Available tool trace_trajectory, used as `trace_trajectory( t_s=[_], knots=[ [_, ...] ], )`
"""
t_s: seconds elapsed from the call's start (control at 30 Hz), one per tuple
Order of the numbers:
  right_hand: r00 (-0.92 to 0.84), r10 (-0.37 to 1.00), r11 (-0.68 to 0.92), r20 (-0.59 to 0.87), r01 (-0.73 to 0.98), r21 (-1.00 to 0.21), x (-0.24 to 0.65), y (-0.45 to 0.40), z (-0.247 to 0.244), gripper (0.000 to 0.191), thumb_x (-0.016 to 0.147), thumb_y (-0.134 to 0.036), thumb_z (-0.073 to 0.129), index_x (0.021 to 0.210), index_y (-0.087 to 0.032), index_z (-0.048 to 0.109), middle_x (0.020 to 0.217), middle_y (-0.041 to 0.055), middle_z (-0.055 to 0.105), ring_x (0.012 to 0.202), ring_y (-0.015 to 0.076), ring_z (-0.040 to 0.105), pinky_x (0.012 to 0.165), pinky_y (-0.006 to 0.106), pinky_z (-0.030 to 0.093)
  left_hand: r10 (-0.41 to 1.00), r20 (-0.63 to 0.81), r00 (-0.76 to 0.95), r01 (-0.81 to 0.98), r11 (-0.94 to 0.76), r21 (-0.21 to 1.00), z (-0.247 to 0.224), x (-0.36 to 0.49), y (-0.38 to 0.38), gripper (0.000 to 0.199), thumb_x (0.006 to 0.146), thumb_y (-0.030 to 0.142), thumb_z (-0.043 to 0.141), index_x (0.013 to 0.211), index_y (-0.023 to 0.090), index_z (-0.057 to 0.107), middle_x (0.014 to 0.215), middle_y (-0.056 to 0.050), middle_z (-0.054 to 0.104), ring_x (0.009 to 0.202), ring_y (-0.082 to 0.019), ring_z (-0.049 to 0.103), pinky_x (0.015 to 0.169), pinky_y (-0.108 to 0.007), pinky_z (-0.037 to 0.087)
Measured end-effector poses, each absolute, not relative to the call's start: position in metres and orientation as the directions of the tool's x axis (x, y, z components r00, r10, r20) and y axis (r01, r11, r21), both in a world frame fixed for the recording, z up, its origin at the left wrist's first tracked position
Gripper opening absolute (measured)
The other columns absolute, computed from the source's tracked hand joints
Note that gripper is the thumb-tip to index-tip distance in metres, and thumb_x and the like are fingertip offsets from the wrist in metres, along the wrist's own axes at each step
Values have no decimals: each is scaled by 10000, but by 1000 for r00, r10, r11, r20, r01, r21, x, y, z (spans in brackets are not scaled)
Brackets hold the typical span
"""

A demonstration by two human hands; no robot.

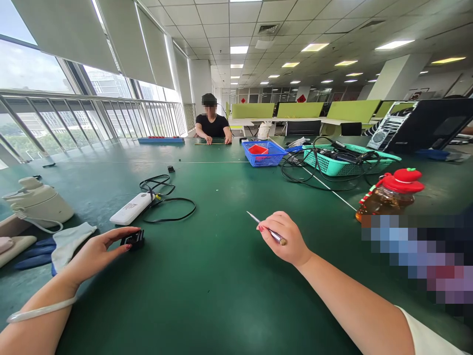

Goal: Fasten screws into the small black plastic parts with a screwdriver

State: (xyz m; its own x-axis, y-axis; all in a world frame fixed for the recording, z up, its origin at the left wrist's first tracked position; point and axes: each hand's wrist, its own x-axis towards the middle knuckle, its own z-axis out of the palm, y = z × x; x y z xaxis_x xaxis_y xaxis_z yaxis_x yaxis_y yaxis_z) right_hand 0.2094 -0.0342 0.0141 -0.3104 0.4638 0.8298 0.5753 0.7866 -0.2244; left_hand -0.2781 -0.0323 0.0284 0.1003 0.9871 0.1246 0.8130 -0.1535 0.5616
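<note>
At the left, my left hand [99,251] has its thumb and fingers closed on a small black device [133,239] at the green table's surface. My right hand [286,239] grips a slim metal screwdriver [272,232], its thin tip pointing up and to the left over the table. Just beyond my left hand lies a white power strip [132,209] with a black cable [173,199] looped beside it. A blue and white glove [70,242] lies beside my left wrist.
A white bottle [42,204] stands at the left. Farther back are a blue basket [264,159] and a teal basket [328,166] with cables. A red-lidded jar [391,195] is at the right. A person [211,123] sits at the far end of the table [221,296].
</note>
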Motion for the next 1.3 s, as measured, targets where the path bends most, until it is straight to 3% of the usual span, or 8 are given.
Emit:
trace_trajectory(
  t_s=[0.23,0.4,0.7,0.9,1.03,1.13,1.3],
  knots=[
    [-307,464,784,831,579,-223,210,-35,14,155,892,-141,533,808,-235,623,725,-13,698,631,143,597,731,341,465,988,114,108,858,-150,491,35,-268,-35,837,639,795,595,1198,177,673,1234,-125,682,1150,-340,616,1067,-460,440],
    [-314,456,787,833,578,-214,210,-35,14,156,897,-143,527,807,-222,627,719,-9,692,635,136,593,721,332,460,994,89,70,895,-102,434,36,-266,-38,683,743,707,550,1243,248,624,1247,-25,686,1157,-278,611,1050,-408,438],
    [-314,452,794,835,569,-216,209,-35,15,160,895,-135,522,811,-222,627,725,-5,691,643,137,595,721,334,454,995,83,51,889,-83,450,34,-268,-37,564,756,675,600,1210,342,623,1204,84,703,1154,-220,624,1041,-376,447],
    [-314,452,797,835,561,-221,209,-35,17,158,896,-135,520,812,-216,627,724,-8,691,633,129,591,725,331,446,980,199,28,929,-99,358,30,-264,-37,502,768,715,552,1079,348,695,1068,114,746,1004,-212,675,949,-367,503],
    [-317,461,794,829,564,-226,208,-35,17,166,902,-146,510,808,-216,628,726,-3,690,642,133,587,725,331,442,951,310,-6,932,-107,346,41,-242,-42,501,802,708,511,1095,341,683,1106,101,735,933,-202,671,854,-350,544],
    [-322,480,788,816,568,-239,209,-33,15,174,908,-154,500,806,-214,628,727,-3,689,645,133,587,737,335,438,934,320,158,890,-276,364,56,-202,-44,418,837,620,548,1129,346,666,1165,77,717,1046,-221,647,911,-358,536],
    [-349,579,737,737,611,-289,209,-30,11,164,918,-183,510,829,-219,642,767,2,689,690,140,603,776,345,429,813,207,545,738,-582,342,65,-101,-34,339,878,405,565,1181,292,668,1170,-35,702,1063,-225,644,966,-343,508]
  ],
)
